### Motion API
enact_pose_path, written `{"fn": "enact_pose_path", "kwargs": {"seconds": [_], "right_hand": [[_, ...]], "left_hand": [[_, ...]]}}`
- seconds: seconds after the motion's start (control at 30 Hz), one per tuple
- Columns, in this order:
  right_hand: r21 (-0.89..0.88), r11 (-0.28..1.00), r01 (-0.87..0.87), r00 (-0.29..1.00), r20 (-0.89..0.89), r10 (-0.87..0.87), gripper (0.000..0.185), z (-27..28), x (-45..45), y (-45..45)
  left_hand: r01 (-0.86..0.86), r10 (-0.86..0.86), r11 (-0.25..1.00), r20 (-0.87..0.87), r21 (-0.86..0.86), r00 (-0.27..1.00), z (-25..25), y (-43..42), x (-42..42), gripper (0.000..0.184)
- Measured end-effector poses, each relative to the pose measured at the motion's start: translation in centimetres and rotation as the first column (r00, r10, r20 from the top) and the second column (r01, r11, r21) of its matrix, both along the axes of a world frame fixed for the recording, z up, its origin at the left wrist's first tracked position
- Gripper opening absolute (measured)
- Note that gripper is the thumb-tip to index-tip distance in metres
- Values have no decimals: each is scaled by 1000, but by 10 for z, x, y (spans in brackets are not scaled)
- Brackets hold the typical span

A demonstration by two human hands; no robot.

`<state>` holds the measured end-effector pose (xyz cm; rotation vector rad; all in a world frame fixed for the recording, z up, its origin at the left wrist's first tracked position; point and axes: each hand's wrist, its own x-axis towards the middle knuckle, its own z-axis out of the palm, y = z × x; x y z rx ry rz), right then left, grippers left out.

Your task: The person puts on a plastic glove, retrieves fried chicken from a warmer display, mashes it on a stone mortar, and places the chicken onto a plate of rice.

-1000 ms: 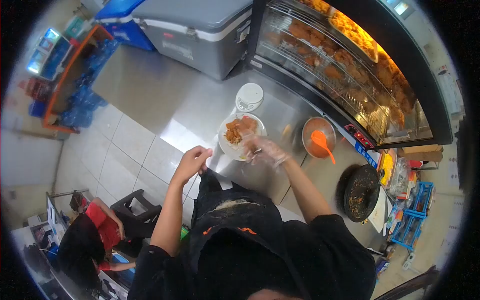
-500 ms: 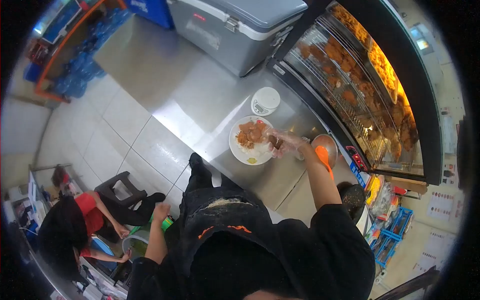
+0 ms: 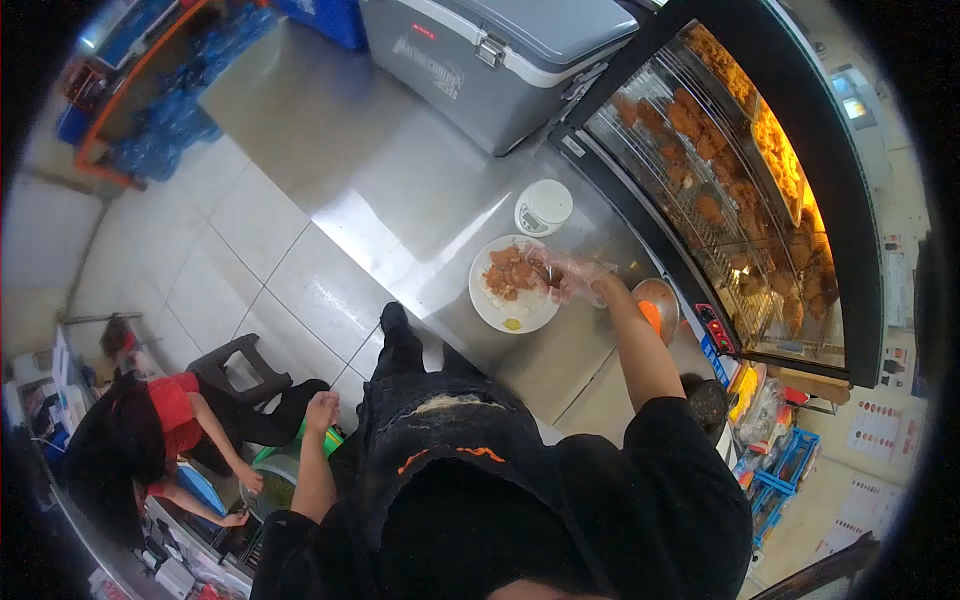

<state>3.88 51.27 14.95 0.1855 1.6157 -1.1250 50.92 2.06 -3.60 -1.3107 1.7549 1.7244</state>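
Note:
My right hand [image 3: 577, 280], in a clear plastic glove, reaches over the right side of a white plate [image 3: 484, 312]. Its fingers are bent together beside the food, and a dark brown bit shows at their tips; exactly what they grip is hidden. On the plate lie chopped brown meat pieces [image 3: 512, 275], white rice [image 3: 521, 311] and a small yellow-green heap [image 3: 513, 324]. My left hand [image 3: 322, 409] is bare and hangs away from the counter, fingers curled in with nothing visible in them.
A white kitchen scale [image 3: 548, 203] stands behind the plate. Right of it are a metal bowl [image 3: 664, 296] with an orange utensil [image 3: 650, 316] and a lit fried-food cabinet [image 3: 700, 170]. A grey cooler [image 3: 450, 70] stands at the back. A person in red [image 3: 178, 415] works lower left near a stool [image 3: 240, 370].
My right hand's fingers have shifted onto the food's right side, and a red bit at the plate's far edge no longer shows. The camera view has turned slightly. My left hand has risen a little.

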Motion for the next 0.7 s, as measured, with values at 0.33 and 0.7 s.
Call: {"fn": "enact_pose_path", "kwargs": {"seconds": [0.33, 0.7], "right_hand": [[-1, 991, -135, 991, -9, 135, 61, 39, 6, -44], [22, 996, -84, 996, -20, 84, 55, 49, 19, -4]], "left_hand": [[0, 0, 1000, 9, -24, 1000, 5, 11, -17, 18], [1, -2, 1000, 50, 26, 999, -11, 17, 23, 17]]}}
